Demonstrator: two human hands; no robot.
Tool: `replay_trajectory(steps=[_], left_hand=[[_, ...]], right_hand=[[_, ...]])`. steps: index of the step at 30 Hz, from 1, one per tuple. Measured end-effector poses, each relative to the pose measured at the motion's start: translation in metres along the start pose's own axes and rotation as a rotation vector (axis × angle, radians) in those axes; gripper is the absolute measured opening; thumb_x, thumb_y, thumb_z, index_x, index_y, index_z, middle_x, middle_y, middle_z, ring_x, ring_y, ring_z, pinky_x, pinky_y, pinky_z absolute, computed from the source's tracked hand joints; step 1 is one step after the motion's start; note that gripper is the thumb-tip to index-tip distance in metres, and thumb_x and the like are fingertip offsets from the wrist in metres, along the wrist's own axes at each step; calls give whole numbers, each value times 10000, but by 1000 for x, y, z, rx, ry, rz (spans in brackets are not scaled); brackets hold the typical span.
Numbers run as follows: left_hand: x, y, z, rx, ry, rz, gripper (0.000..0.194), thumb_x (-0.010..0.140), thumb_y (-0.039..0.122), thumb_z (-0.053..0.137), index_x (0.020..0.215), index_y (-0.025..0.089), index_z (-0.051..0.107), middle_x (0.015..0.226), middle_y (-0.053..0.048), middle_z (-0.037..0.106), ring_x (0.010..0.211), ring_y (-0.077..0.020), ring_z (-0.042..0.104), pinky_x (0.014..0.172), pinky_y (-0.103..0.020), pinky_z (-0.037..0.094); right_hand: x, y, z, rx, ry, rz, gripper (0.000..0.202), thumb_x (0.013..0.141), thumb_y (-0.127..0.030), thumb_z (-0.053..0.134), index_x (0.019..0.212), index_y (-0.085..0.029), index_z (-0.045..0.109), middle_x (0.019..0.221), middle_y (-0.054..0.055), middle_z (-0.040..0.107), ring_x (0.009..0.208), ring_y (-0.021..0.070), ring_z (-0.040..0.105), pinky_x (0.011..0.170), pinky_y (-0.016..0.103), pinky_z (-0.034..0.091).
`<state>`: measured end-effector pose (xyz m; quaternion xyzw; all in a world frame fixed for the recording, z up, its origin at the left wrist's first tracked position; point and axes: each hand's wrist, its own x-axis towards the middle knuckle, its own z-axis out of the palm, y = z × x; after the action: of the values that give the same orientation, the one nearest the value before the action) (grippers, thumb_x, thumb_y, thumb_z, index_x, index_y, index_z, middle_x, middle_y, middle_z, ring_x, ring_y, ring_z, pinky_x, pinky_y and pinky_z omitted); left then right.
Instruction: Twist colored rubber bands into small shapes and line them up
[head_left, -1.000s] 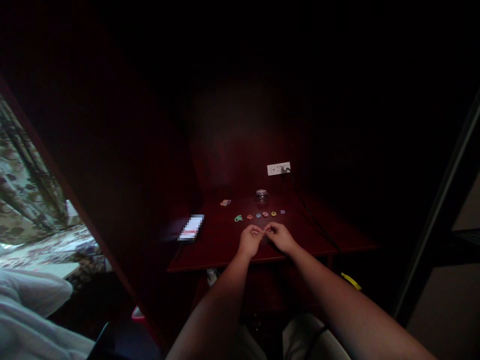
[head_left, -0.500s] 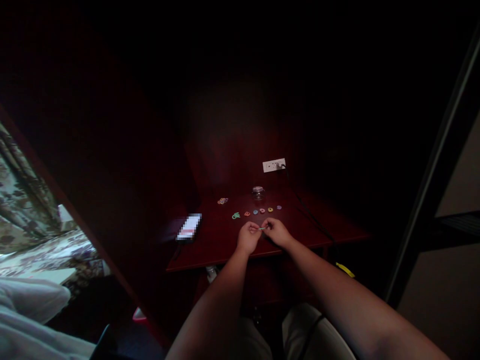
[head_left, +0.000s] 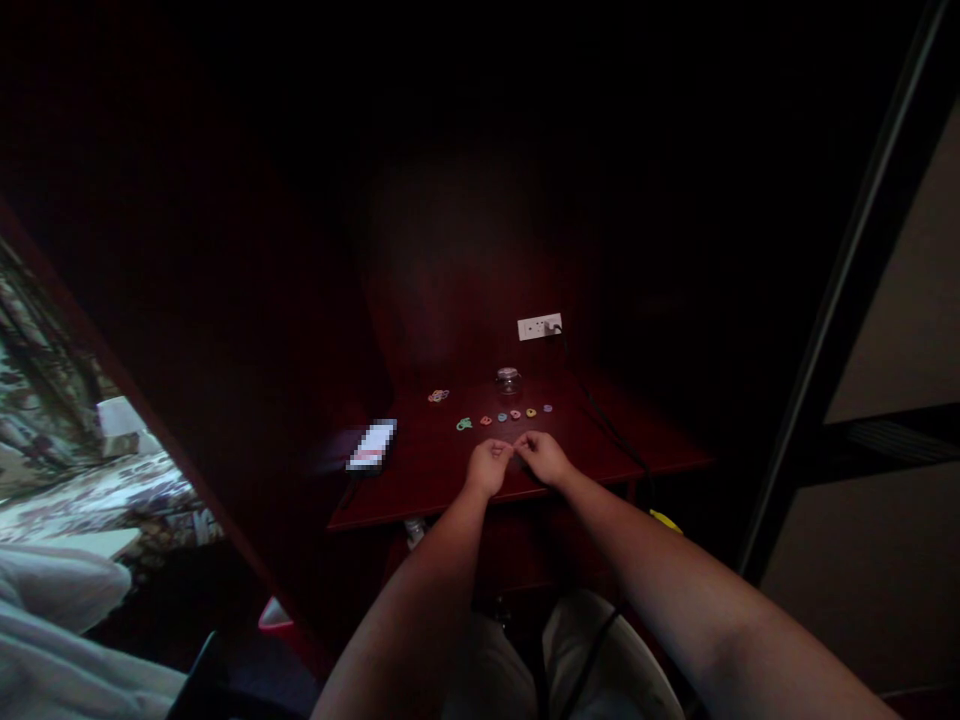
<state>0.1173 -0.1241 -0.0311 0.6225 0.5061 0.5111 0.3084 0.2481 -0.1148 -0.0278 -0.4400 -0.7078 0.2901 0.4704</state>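
Observation:
My left hand [head_left: 489, 466] and my right hand [head_left: 544, 458] meet at the fingertips just above the front part of the dark red table [head_left: 420, 490]. Both are closed in a pinch. The small pale green band seen between them a moment ago is now mostly hidden by the fingers. Beyond my hands lies a row of small coloured bands: a loose green bunch [head_left: 464, 425], then compact orange [head_left: 486, 421], blue [head_left: 502, 417], pink [head_left: 515, 414], yellow [head_left: 531, 412] and purple [head_left: 547, 408] ones.
A lidded clear glass jar [head_left: 508, 381] stands behind the row. Another pile of loose bands [head_left: 438, 396] lies back left. A phone with a lit screen [head_left: 372, 445] rests at the left. From the wall socket [head_left: 539, 327] a black cable [head_left: 600, 412] runs down the right side.
My fingertips have come together, covering the pale green band that was stretched between them. The whole view has shifted slightly; the things on the table stay in place.

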Motion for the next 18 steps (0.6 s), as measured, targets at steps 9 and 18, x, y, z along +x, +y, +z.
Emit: replay_trajectory(steps=[9,18], left_hand=[[3,-3,-2,109,-14,7,263,716,359,479,597,133,545,541,-15,563,484,-93,480,527,-204,351],[-3,7,-5,268,-23,20,344,741,418,407,529,156,477,477,10,488,446,-93,418,482,-211,274]], right_hand=[[-2,0,6,-228,20,-38,137,754,-253,437,672,-166,503,635,24,560,571,114,485,544,216,331],[-6,-4,6,-358,-62,-80,237,816,-292,365,691,-184,536,695,50,585,632,134,498,567,228,313]])
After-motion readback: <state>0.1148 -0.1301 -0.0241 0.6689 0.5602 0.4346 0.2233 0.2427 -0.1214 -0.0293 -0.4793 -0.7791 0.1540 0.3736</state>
